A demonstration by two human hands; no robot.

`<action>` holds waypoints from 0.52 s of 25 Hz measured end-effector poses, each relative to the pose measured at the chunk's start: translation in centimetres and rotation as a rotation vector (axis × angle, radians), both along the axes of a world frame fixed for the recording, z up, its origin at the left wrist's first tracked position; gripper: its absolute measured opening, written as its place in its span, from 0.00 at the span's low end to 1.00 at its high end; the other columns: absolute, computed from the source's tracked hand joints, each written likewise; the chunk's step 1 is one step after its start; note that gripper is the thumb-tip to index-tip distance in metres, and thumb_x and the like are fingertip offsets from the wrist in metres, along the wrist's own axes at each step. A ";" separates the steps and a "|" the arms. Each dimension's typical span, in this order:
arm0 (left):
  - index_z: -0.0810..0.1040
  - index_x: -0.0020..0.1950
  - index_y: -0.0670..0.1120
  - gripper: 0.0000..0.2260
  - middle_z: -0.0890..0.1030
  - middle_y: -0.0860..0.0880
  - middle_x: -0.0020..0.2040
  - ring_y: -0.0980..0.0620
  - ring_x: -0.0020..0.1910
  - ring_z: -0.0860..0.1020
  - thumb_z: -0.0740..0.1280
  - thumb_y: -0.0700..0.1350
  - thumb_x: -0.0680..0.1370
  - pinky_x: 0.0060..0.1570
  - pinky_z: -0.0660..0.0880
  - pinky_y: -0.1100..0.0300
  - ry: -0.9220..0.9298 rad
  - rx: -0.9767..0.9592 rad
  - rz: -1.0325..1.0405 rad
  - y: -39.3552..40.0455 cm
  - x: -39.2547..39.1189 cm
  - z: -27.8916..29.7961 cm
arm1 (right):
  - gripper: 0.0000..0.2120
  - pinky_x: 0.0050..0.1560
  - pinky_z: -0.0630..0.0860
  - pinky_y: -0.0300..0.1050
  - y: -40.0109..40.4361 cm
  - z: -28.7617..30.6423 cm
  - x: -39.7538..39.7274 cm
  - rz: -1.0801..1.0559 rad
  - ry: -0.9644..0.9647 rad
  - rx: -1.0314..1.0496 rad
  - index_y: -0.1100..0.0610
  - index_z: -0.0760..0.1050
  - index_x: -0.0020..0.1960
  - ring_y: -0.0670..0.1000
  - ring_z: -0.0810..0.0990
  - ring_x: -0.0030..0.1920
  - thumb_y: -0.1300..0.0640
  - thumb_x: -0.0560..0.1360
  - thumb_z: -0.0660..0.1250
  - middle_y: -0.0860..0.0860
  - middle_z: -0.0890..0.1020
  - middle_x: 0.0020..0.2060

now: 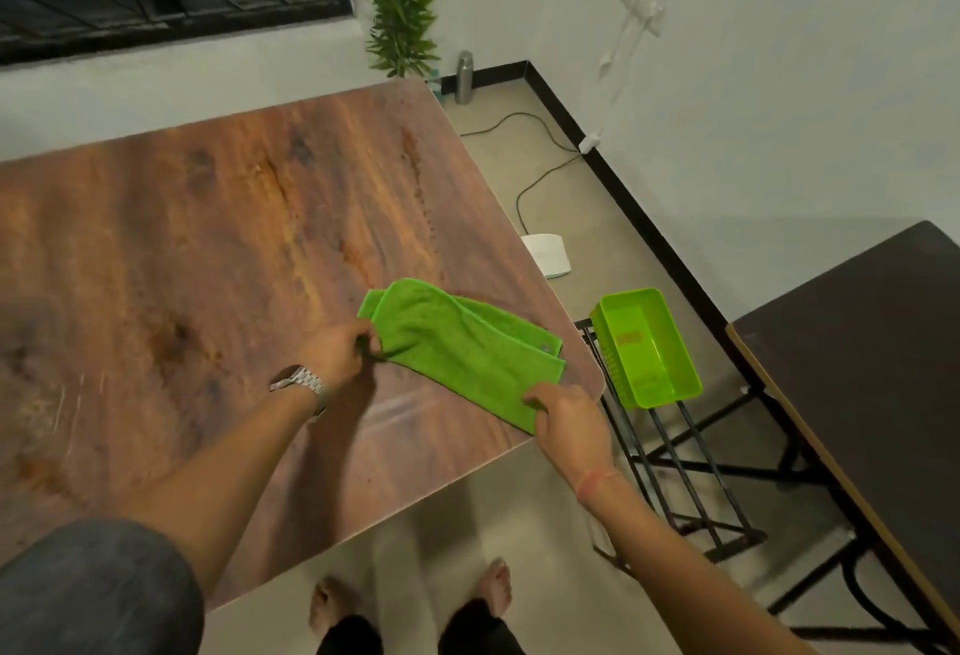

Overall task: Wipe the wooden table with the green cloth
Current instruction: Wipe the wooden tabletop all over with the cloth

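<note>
At the near right corner of the brown wood-grain tabletop [208,249], the right hand [569,423] pinches the nearest corner of the folded bright green microfibre cloth [467,347], while the left hand [340,350], a metal wristwatch [304,386] on its wrist, grips the cloth's left edge. The cloth lies on the tabletop between them. Beyond the corner, a green plastic basket [649,347] sits on a black metal rack [670,451].

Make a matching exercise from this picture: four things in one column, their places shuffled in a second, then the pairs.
Things:
1. cloth
2. basket
3. bottle
4. watch

Places:
A. on the floor by the far wall
B. on the left wrist
C. on the black rack
D. on the table corner, held by the left hand and right hand

Pairs: 1-D, 2-C, 3-A, 4-B
</note>
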State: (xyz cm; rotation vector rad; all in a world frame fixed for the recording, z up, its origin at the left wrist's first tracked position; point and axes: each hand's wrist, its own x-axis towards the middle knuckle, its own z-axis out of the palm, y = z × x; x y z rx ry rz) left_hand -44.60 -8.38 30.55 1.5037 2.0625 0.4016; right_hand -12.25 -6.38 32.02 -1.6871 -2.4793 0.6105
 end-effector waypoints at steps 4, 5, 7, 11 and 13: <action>0.79 0.51 0.44 0.09 0.80 0.41 0.52 0.39 0.53 0.76 0.65 0.36 0.74 0.51 0.71 0.50 0.119 0.132 0.068 -1.2 -2.1 -1.2 | 0.28 0.75 0.59 0.59 3.3 -2.4 -5.9 0.128 -0.129 -0.009 0.48 0.60 0.77 0.59 0.59 0.77 0.44 0.79 0.59 0.54 0.61 0.78; 0.79 0.53 0.44 0.08 0.79 0.41 0.54 0.38 0.53 0.76 0.65 0.37 0.75 0.52 0.70 0.49 0.153 0.168 0.101 -1.6 -2.4 -1.5 | 0.32 0.76 0.52 0.62 4.2 -3.1 -8.0 0.138 -0.172 -0.028 0.46 0.53 0.79 0.59 0.51 0.79 0.38 0.79 0.56 0.53 0.53 0.80; 0.78 0.55 0.44 0.08 0.79 0.40 0.55 0.38 0.53 0.76 0.64 0.38 0.77 0.53 0.70 0.49 0.194 0.225 0.134 -2.1 -3.3 -2.2 | 0.34 0.76 0.43 0.65 4.8 -4.9 -12.4 0.151 -0.223 -0.045 0.44 0.45 0.80 0.59 0.42 0.79 0.33 0.79 0.51 0.54 0.45 0.80; 0.77 0.58 0.42 0.15 0.77 0.38 0.59 0.35 0.56 0.74 0.63 0.32 0.73 0.58 0.69 0.46 0.169 0.185 0.121 -2.9 -6.1 -3.3 | 0.31 0.75 0.45 0.66 0.3 -7.0 -19.9 0.264 -0.205 0.027 0.44 0.48 0.80 0.59 0.43 0.79 0.36 0.80 0.51 0.57 0.46 0.80; 0.77 0.56 0.41 0.14 0.77 0.38 0.58 0.35 0.54 0.74 0.63 0.33 0.72 0.57 0.69 0.45 0.187 0.197 0.157 -3.1 -7.4 -3.4 | 0.29 0.76 0.46 0.66 -3.6 -7.4 -21.6 0.360 -0.171 0.054 0.44 0.50 0.79 0.58 0.46 0.80 0.39 0.81 0.51 0.56 0.48 0.80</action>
